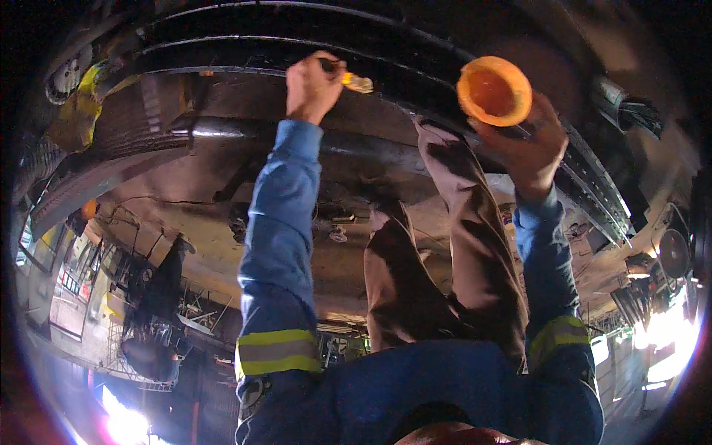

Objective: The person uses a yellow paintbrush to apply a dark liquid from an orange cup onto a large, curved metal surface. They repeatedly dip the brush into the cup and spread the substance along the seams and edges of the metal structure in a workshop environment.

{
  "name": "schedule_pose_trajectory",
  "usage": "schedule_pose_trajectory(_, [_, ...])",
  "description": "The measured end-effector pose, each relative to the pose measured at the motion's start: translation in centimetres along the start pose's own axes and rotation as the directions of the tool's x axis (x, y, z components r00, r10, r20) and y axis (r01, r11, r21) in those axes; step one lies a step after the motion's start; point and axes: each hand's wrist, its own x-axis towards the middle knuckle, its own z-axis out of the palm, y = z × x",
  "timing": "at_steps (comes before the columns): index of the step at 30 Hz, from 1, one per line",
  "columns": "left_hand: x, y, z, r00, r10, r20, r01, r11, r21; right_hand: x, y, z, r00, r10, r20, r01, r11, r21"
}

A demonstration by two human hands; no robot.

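Note:
My left hand (315, 87) is closed around a small paintbrush (359, 83), whose pale, yellowish bristles point to the right. It is held close to long dark metal beams (222, 58) that run across the far side. On the right, my right hand (532, 152) grips an orange cup (521, 87) from its near right side. The cup's round mouth faces me, and its inside looks orange-brown; I cannot tell what it contains. Both arms reach forward, well apart, in blue sleeves with reflective bands.
A dark pipe (356, 144) runs below the beams. Perforated metal bars (593, 185) slope down on the right, near a bundle of thin rods (639, 115). Yellow material (80, 111) hangs at the far left. A round fan-like object (673, 251) stands at the right.

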Motion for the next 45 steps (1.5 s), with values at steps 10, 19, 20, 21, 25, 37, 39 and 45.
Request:
schedule_pose_trajectory(10, [-5.7, 12.9, -16.5, 0.902, 0.412, -0.13, -0.398, 0.674, -0.622, -2.2, 2.0, 3.2, 0.979, -0.156, 0.129, 0.149, 0.987, 0.061])
schedule_pose_trajectory(19, [-7.1, 14.2, -13.3, 0.82, 0.55, 0.157, -0.481, 0.812, -0.33, -2.3, -0.7, 4.4, 0.943, -0.309, 0.126, 0.293, 0.947, 0.131])
schedule_pose_trajectory(20, [-7.2, 14.1, -13.6, 0.848, 0.501, 0.175, -0.415, 0.832, -0.368, -2.4, -0.9, 4.5, 0.936, -0.327, 0.13, 0.31, 0.941, 0.136])
schedule_pose_trajectory(21, [-7.4, 13.8, -14.0, 0.872, 0.448, 0.196, -0.345, 0.848, -0.403, -2.6, -1.1, 4.7, 0.928, -0.346, 0.137, 0.327, 0.934, 0.145])
schedule_pose_trajectory(25, [-8.7, 12.4, -12.6, 0.91, 0.405, 0.093, -0.347, 0.864, -0.365, -2.8, -0.9, 5.1, 0.922, -0.345, 0.177, 0.338, 0.938, 0.072])
schedule_pose_trajectory(37, [-11.2, 8.1, -11.2, 0.943, -0.326, 0.072, 0.195, 0.365, -0.91, -2.6, -1.1, 5.0, 0.947, -0.242, 0.209, 0.263, 0.962, -0.076])
schedule_pose_trajectory(39, [-11.7, 8.1, -10.4, 0.938, -0.341, 0.061, 0.189, 0.358, -0.914, -2.8, -1.7, 5.0, 0.951, -0.231, 0.206, 0.257, 0.96, -0.108])
schedule_pose_trajectory(45, [-12.2, 8.3, -8.3, 0.926, -0.341, 0.158, 0.212, 0.126, -0.969, -3.2, -1.7, 5.5, 0.952, -0.254, 0.172, 0.28, 0.949, -0.146])
